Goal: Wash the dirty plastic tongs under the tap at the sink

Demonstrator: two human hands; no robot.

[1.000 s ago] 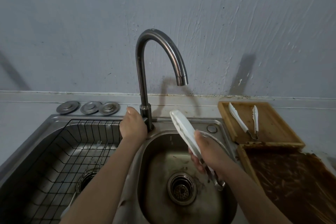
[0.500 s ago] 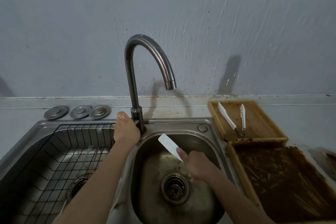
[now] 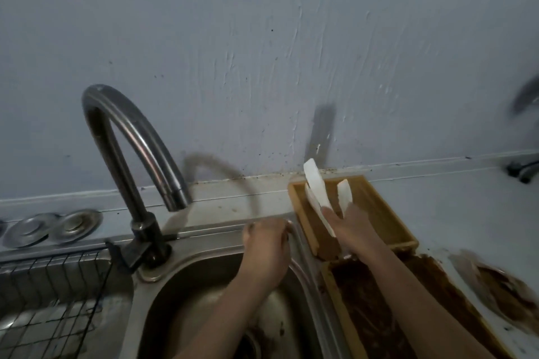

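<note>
My right hand (image 3: 354,230) is shut on a pair of white plastic tongs (image 3: 315,186), holding them over the small wooden tray (image 3: 382,213) to the right of the sink. Their blades point up toward the wall. A second white pair (image 3: 345,195) lies in that tray, partly hidden under the held pair and my hand. My left hand (image 3: 267,245) rests on the back right corner of the sink rim (image 3: 204,242) with loosely bent fingers and holds nothing. The curved steel tap (image 3: 137,137) stands to the left, and no water shows at its spout.
A larger wooden tray (image 3: 376,318) smeared with brown residue sits in front of the small one. A brown smear (image 3: 501,294) marks the counter at the right. A wire rack (image 3: 49,300) fills the left basin. Round metal lids (image 3: 73,224) lie behind it.
My right hand has carried the tongs out of the basin, rightward to the small wooden tray. My left hand left the tap's base and moved right onto the sink rim. The view swung right.
</note>
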